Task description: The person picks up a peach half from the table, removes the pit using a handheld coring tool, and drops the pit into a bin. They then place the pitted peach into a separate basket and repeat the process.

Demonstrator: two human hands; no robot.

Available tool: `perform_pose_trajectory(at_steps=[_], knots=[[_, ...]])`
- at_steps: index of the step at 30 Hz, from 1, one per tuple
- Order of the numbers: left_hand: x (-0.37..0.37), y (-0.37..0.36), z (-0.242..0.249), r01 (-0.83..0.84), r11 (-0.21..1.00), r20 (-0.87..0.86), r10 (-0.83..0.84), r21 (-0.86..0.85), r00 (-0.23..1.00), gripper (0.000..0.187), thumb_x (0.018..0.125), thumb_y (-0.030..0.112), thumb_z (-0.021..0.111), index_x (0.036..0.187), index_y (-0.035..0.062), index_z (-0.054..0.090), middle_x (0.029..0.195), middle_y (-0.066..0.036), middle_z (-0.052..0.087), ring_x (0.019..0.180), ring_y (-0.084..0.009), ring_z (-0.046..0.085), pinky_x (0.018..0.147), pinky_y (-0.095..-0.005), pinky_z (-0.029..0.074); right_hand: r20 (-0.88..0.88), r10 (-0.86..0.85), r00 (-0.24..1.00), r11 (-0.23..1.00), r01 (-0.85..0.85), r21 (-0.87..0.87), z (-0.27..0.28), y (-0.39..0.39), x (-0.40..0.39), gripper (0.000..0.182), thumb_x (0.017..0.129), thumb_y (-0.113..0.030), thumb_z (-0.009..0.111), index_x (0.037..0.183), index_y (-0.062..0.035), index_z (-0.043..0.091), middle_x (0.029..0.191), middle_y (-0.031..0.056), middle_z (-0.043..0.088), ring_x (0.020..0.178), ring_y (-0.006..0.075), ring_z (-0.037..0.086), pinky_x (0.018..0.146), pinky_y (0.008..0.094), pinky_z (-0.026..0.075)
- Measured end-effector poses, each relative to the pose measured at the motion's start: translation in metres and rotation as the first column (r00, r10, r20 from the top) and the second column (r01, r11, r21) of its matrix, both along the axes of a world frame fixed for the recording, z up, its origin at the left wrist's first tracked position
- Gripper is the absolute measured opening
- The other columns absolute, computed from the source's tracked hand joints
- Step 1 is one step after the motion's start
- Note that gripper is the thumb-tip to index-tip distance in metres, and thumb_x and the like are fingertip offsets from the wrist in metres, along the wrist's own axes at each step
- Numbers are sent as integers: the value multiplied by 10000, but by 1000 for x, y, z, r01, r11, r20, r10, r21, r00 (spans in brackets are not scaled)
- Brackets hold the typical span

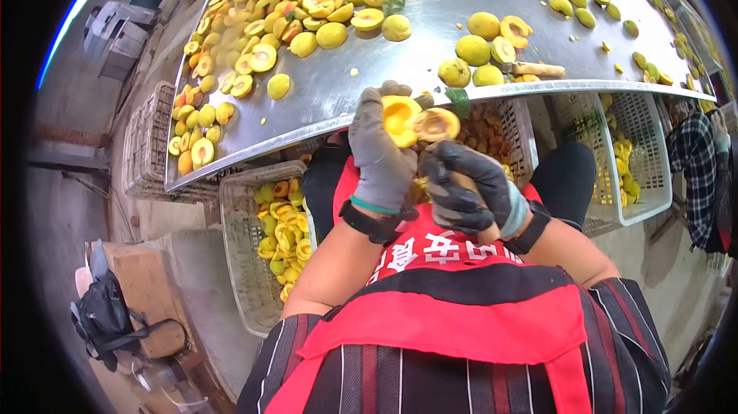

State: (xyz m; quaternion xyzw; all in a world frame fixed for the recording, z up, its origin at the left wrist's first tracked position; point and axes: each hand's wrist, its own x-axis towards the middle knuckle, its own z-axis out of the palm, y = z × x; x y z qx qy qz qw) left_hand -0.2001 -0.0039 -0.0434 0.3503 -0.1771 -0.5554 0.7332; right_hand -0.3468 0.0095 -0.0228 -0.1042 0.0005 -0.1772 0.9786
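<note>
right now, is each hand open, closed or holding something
Left hand: closed, holding a cut fruit.
Right hand: closed, holding a handle.

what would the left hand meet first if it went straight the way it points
Probably the metal table, at its near edge; depth is unclear, so the left hand might pass above.

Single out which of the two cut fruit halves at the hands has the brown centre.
The half on the picture's right, just above the gloved right hand: its centre is brown, whereas the other half shows a yellow hollow.
</note>
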Motion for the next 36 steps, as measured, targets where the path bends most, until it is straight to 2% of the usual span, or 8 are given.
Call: perform_pose_trajectory(at_steps=[9, 10, 12, 14, 24, 27, 30, 36], knots=[[120, 67, 15, -7, 1000, 166, 4, 16, 986, 593, 917, 530, 382, 1005, -16, 594, 942, -145, 633, 897, -306, 619, 736, -397, 536, -820, -203, 535, 703, -504, -502, -4, -23, -41, 274, 891, -256, 510, 852, 13, 548, 529, 59, 511, 399, 138, 491, 389, 264, 388], [159, 97, 28, 111, 986, 666, -169, 128, 727, 550, 932, 478, 398, 963, -24, 620, 904, -124, 643, 866, -235, 621, 761, -328, 510, -873, -261, 411, 673, -571, -470, -7, -25, -43, 287, 889, -267, 515, 858, 16, 554, 536, 61, 514, 404, 140, 500, 393, 263, 389], [222, 125, 25, -207, 920, 917, -264, 332, 299, 231, 887, 215, 551, 902, 11, 659, 843, -48, 638, 779, -113, 570, 730, -274, 476, -847, -162, 506, 723, -523, -451, -9, -28, -52, 298, 891, -299, 544, 857, -3, 555, 563, 52, 531, 420, 125, 505, 404, 261, 405], [223, 93, 66, -562, 755, 934, -341, 338, 104, 182, 848, 154, 585, 898, -5, 657, 852, -41, 635, 770, -102, 554, 710, -267, 466, -855, -119, 505, 751, -517, -410, -6, -26, -48, 296, 892, -297, 543, 864, -3, 560, 568, 50, 531, 425, 123, 507, 408, 260, 407], [245, -98, -6, -428, 780, 603, -625, 457, -495, 535, 681, 291, 745, 1114, 40, 556, 1122, -205, 579, 1039, -298, 572, 890, -358, 447, -834, -155, 530, 738, -499, -454, 20, -27, -30, 277, 893, -273, 545, 904, 4, 535, 612, 53, 543, 447, 114, 507, 429, 256, 406], [233, -89, 0, -265, 793, 787, -596, 548, -157, 446, 699, 269, 736, 1039, 31, 572, 1050, -171, 607, 901, -277, 620, 787, -356, 500, -803, -152, 577, 785, -423, -452, 23, -25, -31, 272, 898, -266, 532, 924, 4, 532, 611, 55, 543, 447, 118, 511, 430, 254, 407], [183, -46, 28, 145, 957, 532, -261, 250, 805, 357, 807, 213, 628, 1087, 25, 511, 948, -104, 603, 828, -275, 633, 663, -321, 550, -689, -194, 698, 781, -315, -539, 22, -28, -28, 272, 916, -266, 503, 945, 3, 533, 588, 51, 525, 433, 118, 497, 419, 245, 399], [65, 26, 8, 370, 926, -298, -375, -75, 878, 494, 915, 367, 482, 1227, -14, 441, 1062, -159, 580, 904, -304, 611, 703, -366, 550, -562, -199, 802, 757, -239, -609, 24, -28, 8, 282, 908, -288, 510, 922, -8, 540, 589, 46, 520, 458, 116, 533, 433, 237, 418]])
